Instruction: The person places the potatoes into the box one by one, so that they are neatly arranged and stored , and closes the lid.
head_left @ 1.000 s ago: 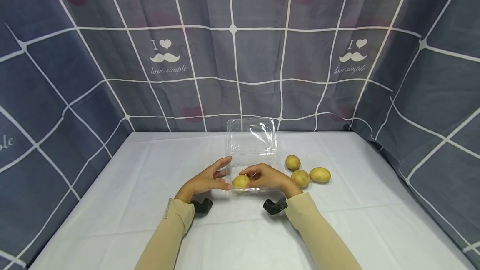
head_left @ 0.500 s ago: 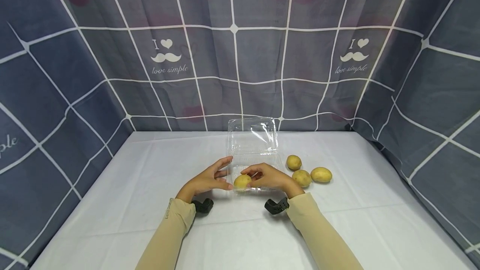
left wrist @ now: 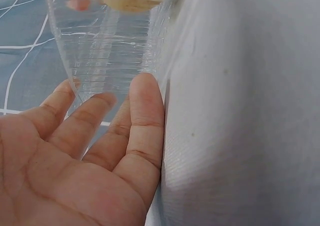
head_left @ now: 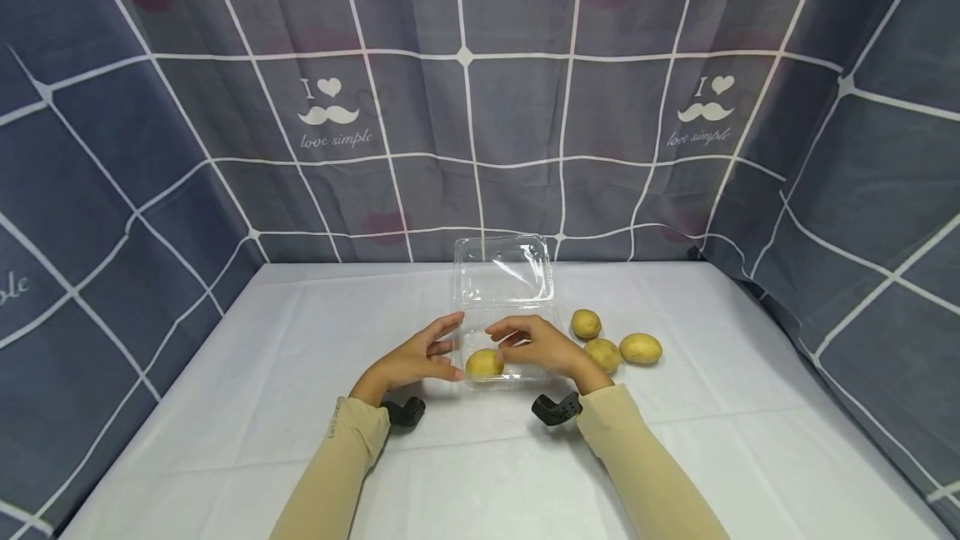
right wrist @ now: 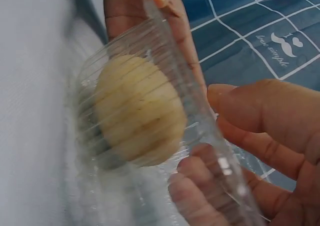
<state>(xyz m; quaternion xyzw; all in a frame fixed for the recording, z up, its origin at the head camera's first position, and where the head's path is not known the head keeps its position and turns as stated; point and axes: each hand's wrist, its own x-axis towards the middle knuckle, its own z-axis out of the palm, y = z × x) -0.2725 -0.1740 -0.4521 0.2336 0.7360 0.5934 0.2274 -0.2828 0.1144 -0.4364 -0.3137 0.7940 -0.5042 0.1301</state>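
Note:
A clear plastic clamshell box (head_left: 504, 273) lies on the white cloth with its lid raised at the back. One yellow potato (head_left: 484, 362) rests inside, at the front left corner of the base. My left hand (head_left: 411, 358) steadies the box's left side with extended fingers; in the left wrist view, its fingertips (left wrist: 146, 88) meet the ribbed wall. Over the base, my right hand (head_left: 542, 345) holds nothing, its fingers loosely bent just right of the potato. The right wrist view shows that potato (right wrist: 140, 113) through the clear wall, apart from the right fingers.
Three more potatoes lie on the cloth right of the box: a small one (head_left: 586, 324) behind, a round one (head_left: 603, 355) beside my right wrist, and a longer one (head_left: 641, 348) farther right. A grey checked curtain (head_left: 405, 107) encloses the back and sides.
The right hand has let go of the potato and lifted slightly up and to the right. The potato stays in the box's front left corner; the left hand keeps its place.

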